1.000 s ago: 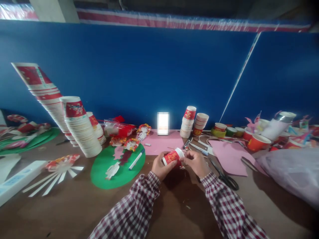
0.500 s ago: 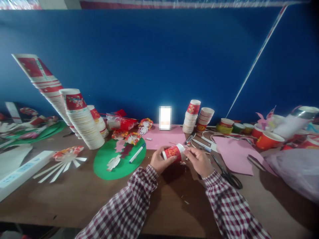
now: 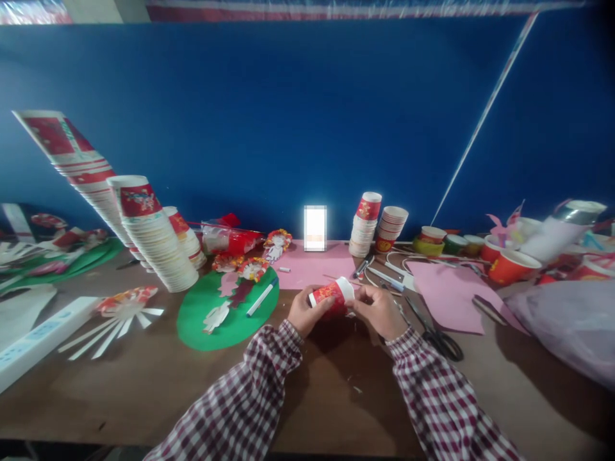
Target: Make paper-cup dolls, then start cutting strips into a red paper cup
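You grip the tilted red paper cup (image 3: 327, 296) in your left hand (image 3: 306, 311) while your right hand (image 3: 383, 312) pinches its white rim (image 3: 344, 288) (black scissors (image 3: 429, 330) lie nearby).

Can't read any text here tbh. The cup (image 3: 330, 292) has gold squiggles and the short cup stack (image 3: 392, 228) a yellow emblem, both too blurry.

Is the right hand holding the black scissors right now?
No, the black scissors lie on the table, while the right hand is at the rim of the red cup.
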Action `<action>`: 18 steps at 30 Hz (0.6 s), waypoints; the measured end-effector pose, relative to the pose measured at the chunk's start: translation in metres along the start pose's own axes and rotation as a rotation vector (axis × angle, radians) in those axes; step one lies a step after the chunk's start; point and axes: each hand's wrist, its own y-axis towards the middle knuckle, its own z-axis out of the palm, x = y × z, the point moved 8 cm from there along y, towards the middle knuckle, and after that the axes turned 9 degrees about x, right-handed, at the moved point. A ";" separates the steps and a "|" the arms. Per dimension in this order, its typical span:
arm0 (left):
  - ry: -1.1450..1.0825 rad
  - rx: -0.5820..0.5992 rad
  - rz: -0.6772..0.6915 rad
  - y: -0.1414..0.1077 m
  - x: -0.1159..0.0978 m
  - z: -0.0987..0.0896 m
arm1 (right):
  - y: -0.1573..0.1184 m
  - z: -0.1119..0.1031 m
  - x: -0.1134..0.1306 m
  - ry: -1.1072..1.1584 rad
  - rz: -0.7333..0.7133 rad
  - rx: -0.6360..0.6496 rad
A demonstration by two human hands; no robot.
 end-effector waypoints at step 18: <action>-0.157 -0.049 -0.058 0.006 0.012 -0.013 | -0.003 -0.003 0.019 -0.078 -0.124 0.043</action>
